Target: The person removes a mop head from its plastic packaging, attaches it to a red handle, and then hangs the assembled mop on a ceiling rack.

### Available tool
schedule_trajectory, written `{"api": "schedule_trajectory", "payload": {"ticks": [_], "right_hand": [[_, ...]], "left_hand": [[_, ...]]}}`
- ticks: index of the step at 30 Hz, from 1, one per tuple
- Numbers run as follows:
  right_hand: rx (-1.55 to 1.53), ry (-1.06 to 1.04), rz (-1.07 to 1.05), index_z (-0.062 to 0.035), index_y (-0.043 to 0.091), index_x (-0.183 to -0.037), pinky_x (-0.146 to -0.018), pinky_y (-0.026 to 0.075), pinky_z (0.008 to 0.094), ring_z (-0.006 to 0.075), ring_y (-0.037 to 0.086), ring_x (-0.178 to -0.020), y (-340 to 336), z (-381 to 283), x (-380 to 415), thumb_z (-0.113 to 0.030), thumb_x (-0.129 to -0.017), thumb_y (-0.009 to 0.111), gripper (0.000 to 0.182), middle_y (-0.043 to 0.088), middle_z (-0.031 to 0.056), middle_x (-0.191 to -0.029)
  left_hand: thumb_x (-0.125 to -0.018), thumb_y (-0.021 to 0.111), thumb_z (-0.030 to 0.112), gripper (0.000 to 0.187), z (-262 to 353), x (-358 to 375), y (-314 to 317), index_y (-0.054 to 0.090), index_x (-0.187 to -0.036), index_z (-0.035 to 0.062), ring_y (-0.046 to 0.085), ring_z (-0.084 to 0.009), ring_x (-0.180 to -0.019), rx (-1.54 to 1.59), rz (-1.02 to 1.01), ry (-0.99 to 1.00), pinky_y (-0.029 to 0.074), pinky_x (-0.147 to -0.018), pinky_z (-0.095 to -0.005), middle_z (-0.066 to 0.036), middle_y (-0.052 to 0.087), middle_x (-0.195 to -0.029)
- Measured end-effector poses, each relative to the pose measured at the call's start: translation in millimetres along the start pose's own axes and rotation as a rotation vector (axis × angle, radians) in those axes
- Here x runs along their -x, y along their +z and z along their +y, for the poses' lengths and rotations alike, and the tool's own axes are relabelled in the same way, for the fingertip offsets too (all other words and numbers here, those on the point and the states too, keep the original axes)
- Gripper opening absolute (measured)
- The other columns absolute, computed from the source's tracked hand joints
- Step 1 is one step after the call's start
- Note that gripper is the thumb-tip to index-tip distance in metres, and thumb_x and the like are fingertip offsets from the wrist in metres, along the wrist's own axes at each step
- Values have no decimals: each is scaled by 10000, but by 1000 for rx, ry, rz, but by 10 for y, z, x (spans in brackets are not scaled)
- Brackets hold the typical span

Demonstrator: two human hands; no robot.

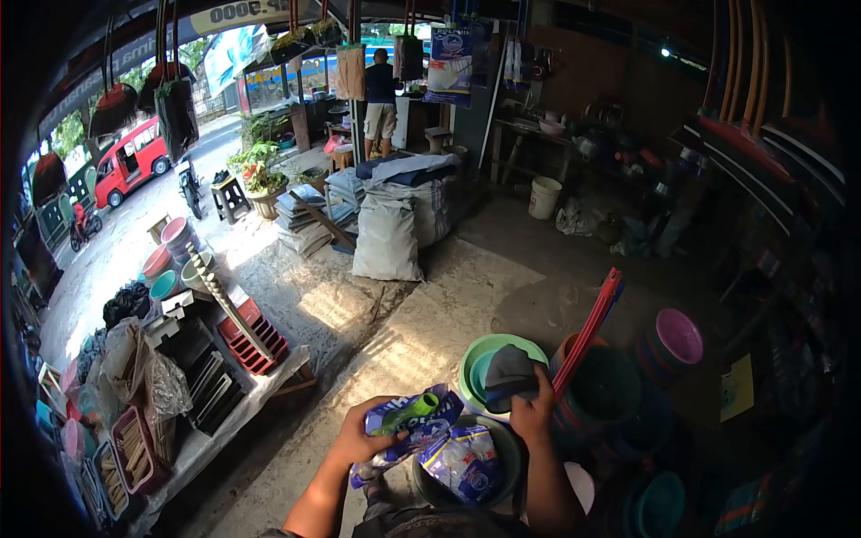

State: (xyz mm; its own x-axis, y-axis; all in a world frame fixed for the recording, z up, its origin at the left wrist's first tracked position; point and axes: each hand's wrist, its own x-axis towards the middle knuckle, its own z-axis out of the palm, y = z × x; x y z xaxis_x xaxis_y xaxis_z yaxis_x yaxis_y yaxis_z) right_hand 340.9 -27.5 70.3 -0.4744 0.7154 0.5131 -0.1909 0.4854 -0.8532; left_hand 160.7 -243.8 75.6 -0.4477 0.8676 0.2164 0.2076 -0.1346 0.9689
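My left hand [366, 430] grips a blue and white plastic packet [414, 428] with a green tube-like piece across its top. A second blue and white packet [464, 459] lies in a dark bucket [513, 448] right below it. My right hand [533, 408] holds a dark grey cloth [509, 375] at the rim of a stack of green basins [475, 351]. A red stick [587, 332] leans up beside my right hand.
Stacked buckets and a purple basin [679, 334] stand at the right. A low table [220, 394] with trays of hardware runs along the left. White sacks [387, 238] stand mid-floor. A person [380, 90] stands far back. A red van [130, 161] is parked in the street.
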Motion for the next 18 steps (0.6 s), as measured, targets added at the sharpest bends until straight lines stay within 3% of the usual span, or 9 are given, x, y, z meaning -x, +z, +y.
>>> {"api": "schedule_trajectory", "payload": {"ticks": [2,4,6,9,10,12,14,15,18], "right_hand": [[101,-325,-103,30,570,-1088,-870,441,393,359,549,-1010,78,-466,-60,-90,-687,603,421,548,198,-1094],[205,-387,-414,-26,558,-1157,-877,424,415,365,543,-980,274,-833,-22,-128,-598,636,574,529,177,-1119],[368,-492,-658,-49,566,-1154,-858,426,411,360,542,-955,465,-836,56,-120,-565,639,598,524,160,-1140],[292,-396,-561,-51,569,-1143,-834,435,407,347,543,-936,453,-421,126,-102,-561,637,588,551,149,-1092],[164,-306,-506,-42,568,-1124,-822,438,411,342,543,-925,427,-316,132,-97,-587,633,544,571,151,-993],[-37,-104,-447,-31,563,-1110,-817,439,411,341,543,-913,406,65,285,-110,-600,646,523,580,154,-922],[314,-158,-420,-30,567,-1101,-844,430,419,349,535,-936,438,-265,380,-115,-601,661,515,563,165,-999],[465,-319,-430,-39,571,-1103,-872,415,433,359,523,-965,455,-419,435,-130,-589,693,537,529,170,-1072],[441,-557,-514,-34,561,-1123,-868,419,441,369,522,-977,425,-531,373,-128,-545,734,611,510,173,-1084]], "left_hand": [[-670,747,31,483,40,-25,20,562,-1114,-17,566,-127,-929,-11,-19,-35,438,-847,-265,-80,630,-1010],[-664,742,27,486,60,-55,69,562,-1113,-18,564,-128,-942,62,-93,-34,438,-851,-268,-83,627,-1022],[-641,737,30,497,97,-117,108,564,-1103,-21,574,-150,-960,54,-194,85,441,-852,-277,-105,623,-1045],[-632,735,48,501,-7,-54,105,570,-1101,-15,590,-171,-946,-44,-171,40,452,-831,-289,-116,627,-1022],[-634,729,46,493,10,-8,97,573,-1098,-12,594,-174,-934,-67,-177,-28,455,-821,-291,-115,629,-1007],[-642,716,24,473,-26,13,131,579,-1094,-9,592,-160,-899,-99,-161,44,459,-805,-285,-109,627,-979],[-657,696,-2,457,-81,48,179,578,-1099,-11,588,-150,-895,-47,-167,-37,458,-805,-279,-109,630,-978],[-670,684,-10,449,-95,50,171,577,-1106,-13,586,-147,-901,-44,-158,17,458,-808,-277,-109,636,-977],[-647,687,-6,458,-63,68,192,584,-1092,-14,599,-156,-925,76,-73,25,459,-814,-279,-124,642,-1001]]}}
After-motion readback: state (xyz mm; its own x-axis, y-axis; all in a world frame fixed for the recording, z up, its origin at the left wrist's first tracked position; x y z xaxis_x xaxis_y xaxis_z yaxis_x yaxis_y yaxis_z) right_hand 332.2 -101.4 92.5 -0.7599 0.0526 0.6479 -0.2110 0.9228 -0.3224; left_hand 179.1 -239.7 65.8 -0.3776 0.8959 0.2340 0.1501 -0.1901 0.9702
